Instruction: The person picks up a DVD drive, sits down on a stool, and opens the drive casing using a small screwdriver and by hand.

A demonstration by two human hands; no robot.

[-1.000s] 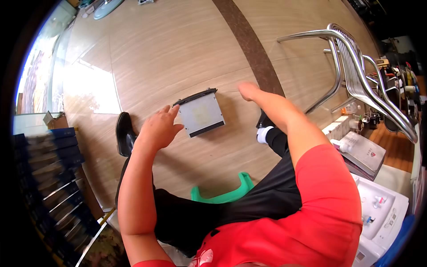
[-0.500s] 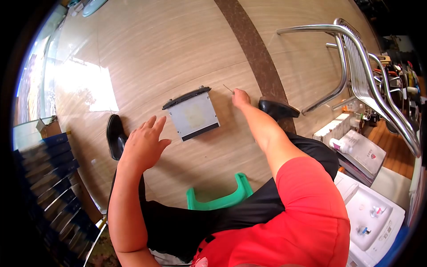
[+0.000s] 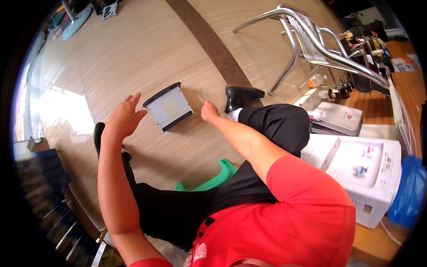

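A car stereo point(image 3: 170, 108) with a silver metal casing and a dark front panel lies on the floor between my feet, the panel facing away from me. My left hand point(image 3: 123, 116) hovers to its left, fingers spread, holding nothing. On the other side, my right hand point(image 3: 209, 111) is closed on a thin screwdriver point(image 3: 200, 98). Only the slim shaft shows, pointing away from me; its handle is hidden in the fist. Neither hand touches the stereo.
A green plastic stool point(image 3: 218, 178) is near my legs. To the right stand a metal chair point(image 3: 307, 40) and a white water dispenser point(image 3: 351, 164), with boxes point(image 3: 340, 116) beside it. Blue boxes point(image 3: 42, 178) are stacked at left. A fan base point(image 3: 76, 24) stands far left.
The view has turned to the right, so the stereo, stool and chair appear further left. More of the water dispenser shows. Both hands keep nearly the same pose, and the stereo stays on the floor.
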